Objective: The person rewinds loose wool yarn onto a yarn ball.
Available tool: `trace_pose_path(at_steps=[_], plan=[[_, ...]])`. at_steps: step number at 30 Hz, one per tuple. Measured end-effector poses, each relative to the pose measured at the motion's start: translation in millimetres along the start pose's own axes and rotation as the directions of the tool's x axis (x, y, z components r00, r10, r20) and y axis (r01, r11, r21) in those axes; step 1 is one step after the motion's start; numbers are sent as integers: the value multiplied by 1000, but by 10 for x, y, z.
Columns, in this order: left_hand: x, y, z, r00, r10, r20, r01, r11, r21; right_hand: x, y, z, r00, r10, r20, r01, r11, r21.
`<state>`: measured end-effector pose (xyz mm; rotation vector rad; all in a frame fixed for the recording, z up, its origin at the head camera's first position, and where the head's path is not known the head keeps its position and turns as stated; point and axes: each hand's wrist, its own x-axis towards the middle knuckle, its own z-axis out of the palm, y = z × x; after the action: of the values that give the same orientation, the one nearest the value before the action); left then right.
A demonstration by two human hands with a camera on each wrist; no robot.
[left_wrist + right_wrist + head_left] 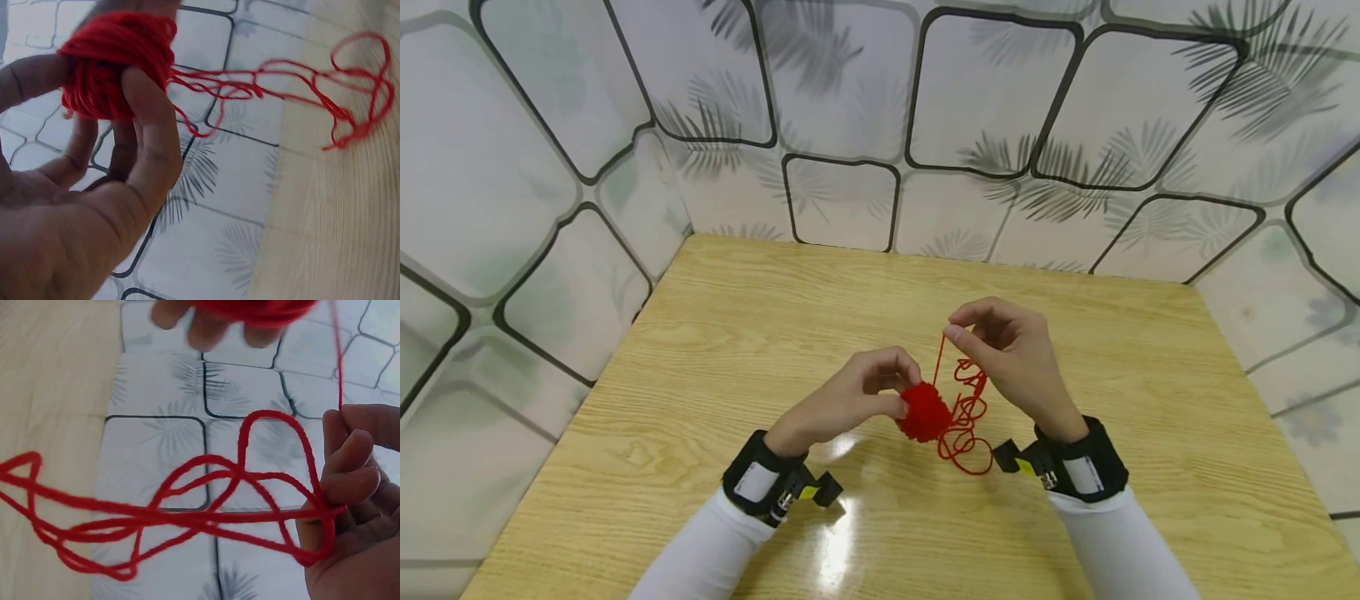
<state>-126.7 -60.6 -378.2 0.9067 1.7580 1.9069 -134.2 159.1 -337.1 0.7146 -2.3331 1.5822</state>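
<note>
A ball of red yarn (924, 413) is held by my left hand (854, 396), with thumb and fingers curled round its side; the left wrist view shows the wound strands of the yarn ball (119, 62) between them. My right hand (1011, 354), up and to the right, pinches a single strand (939, 360) between thumb and fingertip. That strand runs taut down to the ball. Loose yarn loops (967, 433) hang in a tangle between the hands, and in the right wrist view the loops (187, 515) reach the palm side of the right hand (356, 487).
Both hands are above a light wooden table (745, 300). Patterned wall panels (842, 200) with dark outlines and leaf prints stand along its back and sides. Each wrist wears a black strap (1093, 458) with a small camera on it.
</note>
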Motion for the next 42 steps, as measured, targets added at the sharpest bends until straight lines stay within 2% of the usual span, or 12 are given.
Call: trace_pose_path(at_steps=[3,7,10,13,17,21,24,26,29,32,37,42], plan=[[-10,40,-7,999,44,11,-42,993,-109,-16,-3,47,998,48,30,-49,998,47],[-12,68,-13,997,73,-34,-80,959,-273,-79,7,142,991,96,88,-102,992,71],[-8,77,-25,991,65,-114,-103,922,-374,-144,54,214,983,129,133,-142,985,95],[13,76,-38,973,50,-225,-143,898,-416,-223,162,281,972,159,173,-181,976,118],[55,58,-58,922,19,-386,-193,888,-417,-316,281,339,970,160,184,-177,981,78],[83,12,-76,847,-13,-531,-207,913,-352,-376,262,352,981,117,157,-117,993,-9],[93,-36,-77,797,1,-604,-191,949,-250,-405,222,333,988,82,134,-73,995,-73],[96,-72,-76,767,36,-640,-163,976,-141,-416,187,306,990,65,123,-53,993,-103],[100,-127,-75,737,100,-668,-101,994,38,-419,118,258,992,45,118,-30,991,-127],[104,-173,-76,738,147,-659,-24,981,192,-403,10,201,993,19,117,-4,991,-131],[91,-231,-69,780,152,-608,72,942,329,-343,-162,75,995,-17,99,29,992,-120],[70,-253,-53,815,123,-566,136,909,394,-289,-214,-55,997,-8,70,8,1000,-3]])
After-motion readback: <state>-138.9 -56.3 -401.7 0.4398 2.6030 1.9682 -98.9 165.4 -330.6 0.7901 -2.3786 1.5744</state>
